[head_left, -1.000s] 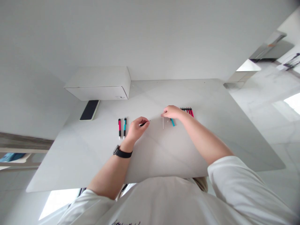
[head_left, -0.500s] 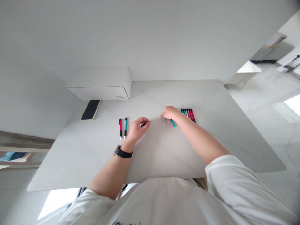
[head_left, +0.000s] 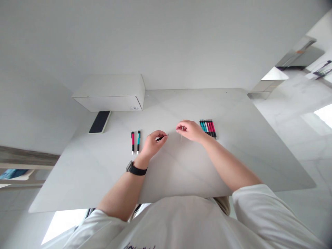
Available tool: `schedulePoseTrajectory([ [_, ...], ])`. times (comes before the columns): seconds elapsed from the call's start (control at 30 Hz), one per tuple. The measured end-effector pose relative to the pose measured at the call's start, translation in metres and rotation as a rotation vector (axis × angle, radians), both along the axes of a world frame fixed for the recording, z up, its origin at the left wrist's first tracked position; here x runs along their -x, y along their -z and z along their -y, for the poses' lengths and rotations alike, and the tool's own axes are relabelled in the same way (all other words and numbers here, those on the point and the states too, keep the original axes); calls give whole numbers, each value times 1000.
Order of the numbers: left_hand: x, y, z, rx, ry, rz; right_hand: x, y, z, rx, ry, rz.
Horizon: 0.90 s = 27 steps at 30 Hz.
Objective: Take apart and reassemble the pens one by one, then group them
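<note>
Pinching a thin dark pen part (head_left: 162, 137) in my left hand (head_left: 153, 142), fingers curled tight round it, just above the white tabletop (head_left: 233, 162); right hand (head_left: 190, 130) held a slim white refill rod (head_left: 181, 137) at its top end, fingertips closed narrow; row of red & teal pens (head_left: 208, 127) lay just beside right wrist; red pen + teal pen pair (head_left: 135, 141) sat left of my left hand.

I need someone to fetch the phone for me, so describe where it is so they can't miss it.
Look to the white box at the table's far left. The phone lies flat just in front of it, a dark slab, far broader than the two pens nearby.
</note>
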State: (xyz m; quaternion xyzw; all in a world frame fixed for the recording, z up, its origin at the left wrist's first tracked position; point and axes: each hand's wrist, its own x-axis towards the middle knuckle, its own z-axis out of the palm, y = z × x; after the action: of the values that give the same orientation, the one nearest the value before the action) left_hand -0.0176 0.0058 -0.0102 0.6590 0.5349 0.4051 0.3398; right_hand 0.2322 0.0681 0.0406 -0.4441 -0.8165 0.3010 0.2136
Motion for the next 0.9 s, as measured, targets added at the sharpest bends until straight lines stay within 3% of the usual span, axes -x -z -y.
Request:
schedulePoseTrajectory([
  [0.17, -4, -4, 4, -54, 13, -17, 15, 2, 23, 30, -43, -111],
  [0.53, -4, -7, 5, -67, 14, 7, 33, 1, 23, 20, -64, -153],
  [0.73, 3, 0, -2, 8, -69, 15, 18, 0, -2, 7, -10, -47],
  [0.9, 7, 5, -7, 12, -117, 14, 11, 9, -30, 39, -122, 166],
])
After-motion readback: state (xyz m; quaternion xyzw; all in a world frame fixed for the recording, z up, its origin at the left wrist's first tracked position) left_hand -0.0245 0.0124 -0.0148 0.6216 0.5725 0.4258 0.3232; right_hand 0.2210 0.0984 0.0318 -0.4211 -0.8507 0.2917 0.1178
